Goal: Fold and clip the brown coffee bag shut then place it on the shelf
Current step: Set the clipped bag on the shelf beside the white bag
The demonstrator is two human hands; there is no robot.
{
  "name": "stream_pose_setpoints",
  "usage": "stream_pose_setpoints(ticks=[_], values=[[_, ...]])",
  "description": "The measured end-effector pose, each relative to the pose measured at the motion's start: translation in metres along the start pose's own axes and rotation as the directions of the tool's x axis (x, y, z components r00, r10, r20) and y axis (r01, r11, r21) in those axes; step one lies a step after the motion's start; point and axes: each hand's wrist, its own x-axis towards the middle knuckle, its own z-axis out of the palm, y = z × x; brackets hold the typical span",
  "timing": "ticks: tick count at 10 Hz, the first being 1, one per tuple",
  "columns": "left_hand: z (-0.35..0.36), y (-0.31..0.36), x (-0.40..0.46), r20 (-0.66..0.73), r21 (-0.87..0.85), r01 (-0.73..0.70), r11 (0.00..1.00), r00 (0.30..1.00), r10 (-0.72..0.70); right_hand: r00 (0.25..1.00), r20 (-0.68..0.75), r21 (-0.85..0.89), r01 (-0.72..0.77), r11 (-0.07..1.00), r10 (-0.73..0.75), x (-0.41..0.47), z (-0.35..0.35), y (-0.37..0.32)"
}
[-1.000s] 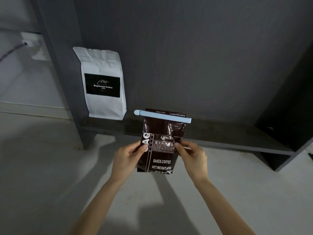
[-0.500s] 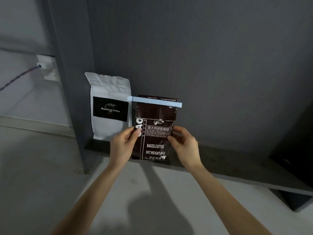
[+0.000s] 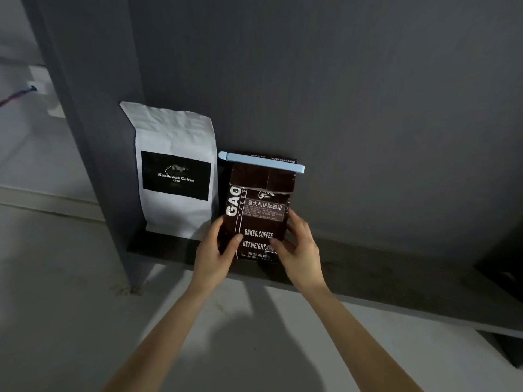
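Placement was at its final stage at the time of inspection. The brown coffee bag [image 3: 256,213] stood upright on the dark shelf [image 3: 396,284], just to the right of a white coffee bag [image 3: 175,171], near it, though contact between the two could not be confirmed. Its back was close to the shelf's rear panel [image 3: 339,94]; whether it leaned on the panel could not be told.

The top of the brown bag was folded over and held by a light blue clip [image 3: 261,162] spanning its full width, so the closing steps appeared complete.

The left hand [image 3: 215,256] gripped the lower left edge of the brown bag, thumb on the printed front. The right hand [image 3: 297,244] held the lower right edge, its fingers curled round the side. Both hands were closed on the bag, presumably to steady it while its base settled, since a soft, partly filled bag can tip when let go.

The bag's bottom edge was partly hidden by the hands; full seating on the shelf could not be verified. Release was judged the remaining step.
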Motion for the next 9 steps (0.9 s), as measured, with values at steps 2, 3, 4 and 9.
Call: stream_pose_setpoints(ticks=[2, 3, 4, 9], values=[[0.007, -0.006, 0.0, -0.147, 0.023, 0.008, 1.0, 0.989, -0.004, 0.999, -0.013, -0.074, 0.041, 0.996, -0.042, 0.004, 0.009, 0.004], [0.009, -0.008, 0.0, -0.23, 0.014, 0.021, 1.0, 0.973, -0.017, 0.999, -0.016, -0.065, 0.04, 0.997, -0.041, 0.006, 0.017, 0.003], [0.007, -0.007, 0.0, -0.22, 0.02, 0.026, 0.999, 0.975, -0.021, 0.999, -0.015, -0.061, 0.034, 0.998, -0.035, 0.007, 0.018, 0.004], [0.005, 0.011, -0.03, -0.047, 0.279, -0.007, 0.96, 0.999, 0.021, 0.989, 0.107, -0.449, -0.044, 0.893, 0.103, -0.015, 0.01, -0.004]])
